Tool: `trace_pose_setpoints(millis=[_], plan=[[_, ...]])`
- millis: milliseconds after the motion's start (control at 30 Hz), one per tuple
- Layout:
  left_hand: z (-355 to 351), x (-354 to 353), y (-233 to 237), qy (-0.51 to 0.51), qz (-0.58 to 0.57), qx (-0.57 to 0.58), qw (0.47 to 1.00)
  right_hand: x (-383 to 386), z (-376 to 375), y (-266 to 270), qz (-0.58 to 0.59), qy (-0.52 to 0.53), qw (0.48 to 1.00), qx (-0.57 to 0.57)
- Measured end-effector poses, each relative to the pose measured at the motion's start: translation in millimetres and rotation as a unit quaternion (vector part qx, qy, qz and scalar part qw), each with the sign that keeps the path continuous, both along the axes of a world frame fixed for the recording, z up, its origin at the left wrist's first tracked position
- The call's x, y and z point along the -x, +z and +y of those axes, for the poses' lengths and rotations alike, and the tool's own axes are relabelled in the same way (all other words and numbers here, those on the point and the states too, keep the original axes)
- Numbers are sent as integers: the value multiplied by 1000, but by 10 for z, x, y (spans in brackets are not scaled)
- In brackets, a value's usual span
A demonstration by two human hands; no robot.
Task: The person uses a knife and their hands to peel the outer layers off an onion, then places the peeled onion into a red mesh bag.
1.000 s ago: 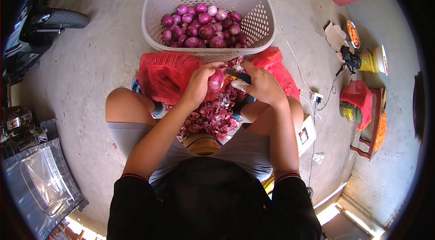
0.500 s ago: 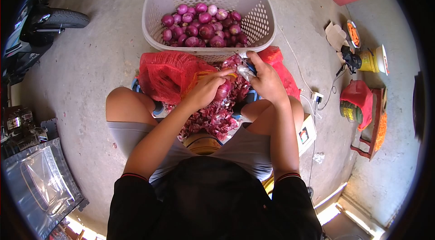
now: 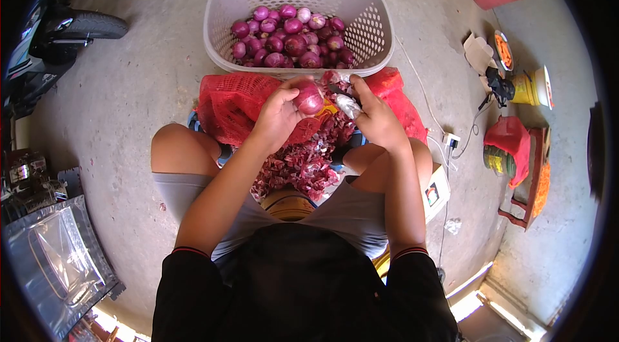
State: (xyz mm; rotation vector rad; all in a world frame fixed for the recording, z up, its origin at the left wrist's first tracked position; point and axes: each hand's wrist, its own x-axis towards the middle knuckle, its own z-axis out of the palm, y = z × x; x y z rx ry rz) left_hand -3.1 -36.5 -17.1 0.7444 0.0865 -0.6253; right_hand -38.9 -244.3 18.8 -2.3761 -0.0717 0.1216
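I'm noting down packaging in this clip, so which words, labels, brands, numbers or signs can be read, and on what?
No text can be read.
White box: printed marks, too small to read.
Yellow bucket: dark marks, too blurred to read.
Red mesh sack: no lettering can be made out.

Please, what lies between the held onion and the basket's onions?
The head view shows the basket's near rim between the onion in the left hand and the onions inside.
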Motion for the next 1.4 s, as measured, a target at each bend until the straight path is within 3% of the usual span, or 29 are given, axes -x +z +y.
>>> trace_pose_setpoints(millis=[67, 200, 300, 367, 433, 667, 767, 867, 1133, 1400], plan=[[25, -23, 67, 1, -8, 15, 1000, -6, 41, 136, 5, -23, 992, 128], [52, -31, 120, -29, -30, 69, 997, 0, 18, 110, -13, 16, 993, 120], [30, -17, 99, -49, -106, -7, 993, 9, 33, 127, -14, 60, 993, 99], [53, -8, 134, -104, -97, -27, 989, 12, 54, 153, -33, 72, 993, 84], [55, 9, 136, -141, -63, -30, 987, -1, 49, 203, 22, 71, 993, 97], [17, 21, 15, -124, -31, -79, 989, 16, -7, 136, -8, 94, 991, 95], [23, 8, -26, -101, -23, -81, 991, 7, -9, 230, 81, 68, 986, 125], [27, -6, -42, -91, -23, -68, 993, 24, -33, 199, 50, 42, 990, 124], [26, -8, 15, -78, 4, -122, 989, 22, -87, 114, 16, 24, 1000, 12], [27, -29, -79, -25, 60, 64, 996, 14, -3, 131, 49, 53, 997, -40]])
